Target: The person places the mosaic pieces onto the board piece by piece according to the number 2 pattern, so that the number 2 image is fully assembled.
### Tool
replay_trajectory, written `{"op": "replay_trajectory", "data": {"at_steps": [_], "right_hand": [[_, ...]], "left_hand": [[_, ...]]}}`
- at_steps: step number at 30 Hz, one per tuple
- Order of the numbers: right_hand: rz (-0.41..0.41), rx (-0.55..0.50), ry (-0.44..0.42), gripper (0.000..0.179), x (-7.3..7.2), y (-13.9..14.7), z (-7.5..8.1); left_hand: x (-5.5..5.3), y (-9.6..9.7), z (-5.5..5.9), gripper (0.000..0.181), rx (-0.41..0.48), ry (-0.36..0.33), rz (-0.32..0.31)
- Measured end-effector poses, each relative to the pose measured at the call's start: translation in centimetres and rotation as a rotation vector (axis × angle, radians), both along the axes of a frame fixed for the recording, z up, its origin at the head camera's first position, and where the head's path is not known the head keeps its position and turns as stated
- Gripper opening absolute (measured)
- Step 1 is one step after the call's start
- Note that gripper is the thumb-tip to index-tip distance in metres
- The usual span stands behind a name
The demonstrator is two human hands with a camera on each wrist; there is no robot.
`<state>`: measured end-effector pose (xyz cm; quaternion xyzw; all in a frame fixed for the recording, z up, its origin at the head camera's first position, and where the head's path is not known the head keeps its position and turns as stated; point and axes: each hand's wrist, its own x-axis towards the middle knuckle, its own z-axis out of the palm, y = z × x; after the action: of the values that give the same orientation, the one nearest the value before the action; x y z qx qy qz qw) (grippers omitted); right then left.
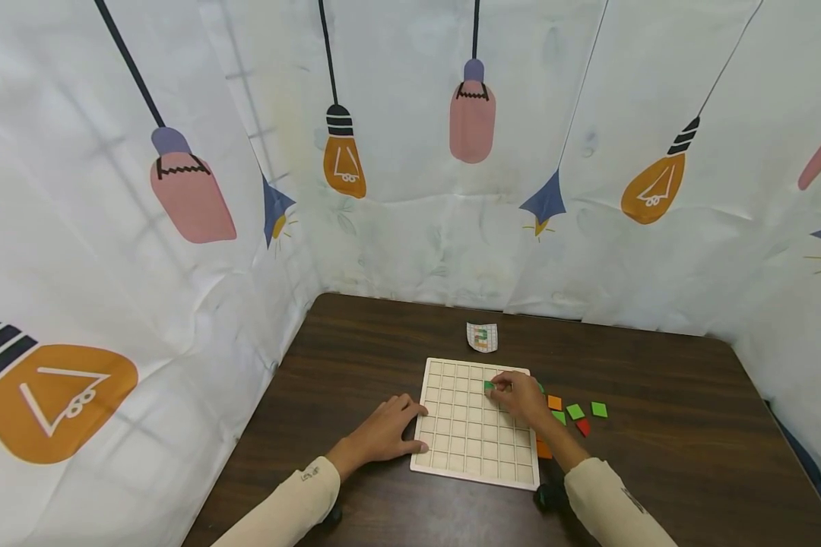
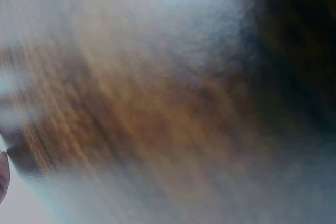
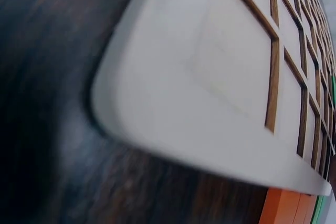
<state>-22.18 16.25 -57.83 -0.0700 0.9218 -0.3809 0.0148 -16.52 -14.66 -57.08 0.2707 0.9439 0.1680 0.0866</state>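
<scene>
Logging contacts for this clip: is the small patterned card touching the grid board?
Apart: the head view shows dark tabletop between the patterned card and the far edge of the grid board.

right wrist view: board cut off

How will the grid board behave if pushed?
The grid board is probably stiff: it looks flat and unbent. It should slide rather than roll or tip, lying flat on the table. Pushed toward the orange pieces close by its edge, it would likely shove them along.
</scene>
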Motion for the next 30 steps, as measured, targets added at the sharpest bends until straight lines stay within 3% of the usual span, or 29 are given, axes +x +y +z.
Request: {"op": "replay_trajectory", "data": {"at_steps": [10, 22, 30], "right_hand": [[0.038, -0.057, 0.039, 0.024, 0.6, 2.5, 0.3], [0.084, -0.035, 0.046, 0.026, 1.9, 9.2, 0.4], [0.033, 0.043, 0.019, 0.034, 3.1, 13.8, 0.6]], "left_hand": [[0.0, -0.2, -0.1, 0.062, 0.004, 0.007, -0.002], [0.0, -0.2, 0.0, 0.062, 0.005, 0.0, -0.014], [0.0, -0.2, -0.1, 0.063, 0.003, 0.021, -0.02]]}}
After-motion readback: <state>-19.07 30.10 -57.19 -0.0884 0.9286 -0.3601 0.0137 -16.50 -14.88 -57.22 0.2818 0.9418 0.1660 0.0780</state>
